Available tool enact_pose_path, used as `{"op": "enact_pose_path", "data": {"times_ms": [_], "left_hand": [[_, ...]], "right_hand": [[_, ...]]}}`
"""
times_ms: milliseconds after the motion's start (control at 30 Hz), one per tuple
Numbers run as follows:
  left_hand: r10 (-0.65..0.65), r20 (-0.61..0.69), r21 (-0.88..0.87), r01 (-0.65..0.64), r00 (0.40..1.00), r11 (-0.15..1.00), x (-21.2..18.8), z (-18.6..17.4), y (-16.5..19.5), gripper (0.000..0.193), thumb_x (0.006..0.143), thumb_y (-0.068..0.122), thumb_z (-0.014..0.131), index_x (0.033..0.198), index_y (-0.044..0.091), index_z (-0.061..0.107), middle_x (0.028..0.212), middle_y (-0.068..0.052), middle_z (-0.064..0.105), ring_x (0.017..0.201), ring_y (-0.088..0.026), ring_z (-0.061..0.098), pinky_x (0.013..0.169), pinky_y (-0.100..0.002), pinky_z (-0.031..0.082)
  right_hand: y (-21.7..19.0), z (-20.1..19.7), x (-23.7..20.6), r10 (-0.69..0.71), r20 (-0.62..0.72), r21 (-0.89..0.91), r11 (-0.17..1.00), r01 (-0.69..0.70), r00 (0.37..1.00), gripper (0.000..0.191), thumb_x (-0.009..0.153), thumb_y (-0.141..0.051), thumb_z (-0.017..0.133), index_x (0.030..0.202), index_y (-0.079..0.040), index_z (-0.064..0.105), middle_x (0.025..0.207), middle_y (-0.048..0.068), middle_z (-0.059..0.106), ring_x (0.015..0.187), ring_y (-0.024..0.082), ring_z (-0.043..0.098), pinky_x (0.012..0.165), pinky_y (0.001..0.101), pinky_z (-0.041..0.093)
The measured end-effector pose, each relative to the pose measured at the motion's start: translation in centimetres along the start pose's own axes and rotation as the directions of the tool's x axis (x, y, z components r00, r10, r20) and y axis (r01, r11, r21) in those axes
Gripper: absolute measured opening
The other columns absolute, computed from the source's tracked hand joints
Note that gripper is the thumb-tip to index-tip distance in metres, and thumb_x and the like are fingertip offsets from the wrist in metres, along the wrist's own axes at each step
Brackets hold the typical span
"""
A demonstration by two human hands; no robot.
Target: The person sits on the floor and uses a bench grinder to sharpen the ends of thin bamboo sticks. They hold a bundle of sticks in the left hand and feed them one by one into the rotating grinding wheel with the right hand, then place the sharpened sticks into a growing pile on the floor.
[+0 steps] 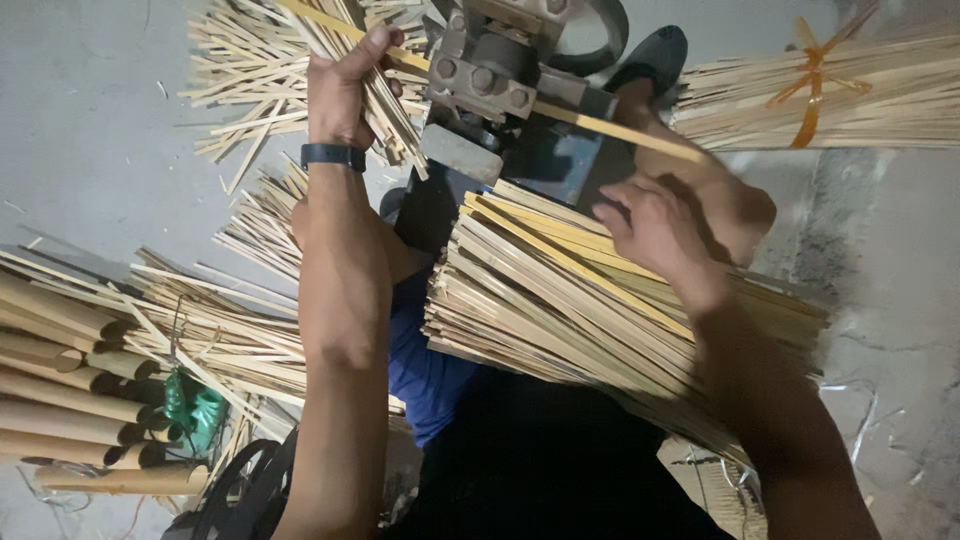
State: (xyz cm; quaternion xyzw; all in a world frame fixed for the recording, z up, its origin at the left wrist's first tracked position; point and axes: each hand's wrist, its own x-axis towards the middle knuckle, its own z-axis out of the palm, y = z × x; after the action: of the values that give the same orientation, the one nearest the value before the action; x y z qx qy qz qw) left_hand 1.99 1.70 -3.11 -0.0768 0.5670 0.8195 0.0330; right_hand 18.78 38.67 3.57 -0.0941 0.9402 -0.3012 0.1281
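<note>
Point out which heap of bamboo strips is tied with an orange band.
The bundle at top right: an orange band wraps it, unlike the loose stack on the lap below.

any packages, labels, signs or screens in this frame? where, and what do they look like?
None in view.
Closest to packaging: an orange band tied round the bundle of bamboo strips, top right.
Green object among the strips at lower left; cannot tell what it is.

dim, flat indoor light; soft shadows, slight motion blur, no glare.
</note>
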Motion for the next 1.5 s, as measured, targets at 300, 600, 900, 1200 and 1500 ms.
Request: {"op": "enact_pose_path", "data": {"times_ms": [300, 600, 900, 1200, 1500], "left_hand": [[0.017, 0.006, -0.120, -0.017, 1.000, 0.993, 0.1, -0.4, -0.1, 0.030, 0.093, 0.013, 0.080, 0.113, -0.005, 0.066, 0.104, -0.018, 0.078, 0.086, -0.022, 0.074, 0.062, -0.033, 0.063], [0.001, -0.087, -0.344, -0.031, 0.996, 0.939, 0.5, -1.6, 0.6, 0.020, 0.093, 0.016, 0.074, 0.097, -0.002, 0.065, 0.090, -0.013, 0.069, 0.085, -0.024, 0.072, 0.076, -0.044, 0.072], [0.069, -0.064, -0.183, -0.080, 0.996, 0.980, -0.3, -1.4, 0.9, 0.027, 0.091, 0.010, 0.077, 0.113, -0.001, 0.068, 0.083, -0.010, 0.066, 0.067, -0.019, 0.065, 0.057, -0.035, 0.060], [0.036, -0.036, -0.039, -0.038, 0.999, 0.999, -0.6, -0.7, 0.8, 0.037, 0.089, 0.009, 0.087, 0.115, -0.009, 0.067, 0.098, -0.017, 0.076, 0.071, -0.019, 0.069, 0.061, -0.035, 0.063], [0.046, 0.004, 0.002, -0.046, 0.999, 0.999, -0.2, -0.4, -0.1, 0.044, 0.082, 0.012, 0.089, 0.116, 0.000, 0.065, 0.107, -0.017, 0.079, 0.095, -0.022, 0.079, 0.080, -0.034, 0.066]], "right_hand": [[3.6, -0.8, -2.4, 0.041, 0.138, 0.000, 0.999, -0.042, 0.990, 0.019, 0.089, -0.014, 0.073, 0.102, -0.001, 0.075, 0.098, 0.017, 0.075, 0.090, 0.030, 0.071, 0.084, 0.0407, 0.055], [7.5, -0.9, -4.7, 0.047, 0.064, 0.022, 0.999, -0.049, 0.997, 0.012, 0.096, -0.012, 0.070, 0.104, -0.004, 0.073, 0.094, 0.012, 0.075, 0.081, 0.019, 0.070, 0.075, 0.0311, 0.056], [10.0, 0.7, -6.0, 0.173, -0.047, 0.410, 0.902, -0.139, 0.984, 0.014, 0.096, -0.016, 0.075, 0.105, -0.006, 0.075, 0.094, 0.007, 0.076, 0.079, 0.011, 0.069, 0.069, 0.0242, 0.055], [9.8, -2.1, -4.5, -0.245, -0.495, -0.194, 0.966, 0.168, 0.834, 0.010, 0.098, -0.002, 0.079, 0.105, -0.003, 0.072, 0.105, 0.013, 0.070, 0.095, 0.028, 0.070, 0.084, 0.0379, 0.059], [3.3, 1.9, -1.4, -0.390, -0.396, -0.337, 0.904, 0.264, 0.831, 0.015, 0.097, -0.007, 0.075, 0.112, -0.007, 0.078, 0.118, 0.017, 0.073, 0.120, 0.030, 0.061, 0.097, 0.0505, 0.048]]}}
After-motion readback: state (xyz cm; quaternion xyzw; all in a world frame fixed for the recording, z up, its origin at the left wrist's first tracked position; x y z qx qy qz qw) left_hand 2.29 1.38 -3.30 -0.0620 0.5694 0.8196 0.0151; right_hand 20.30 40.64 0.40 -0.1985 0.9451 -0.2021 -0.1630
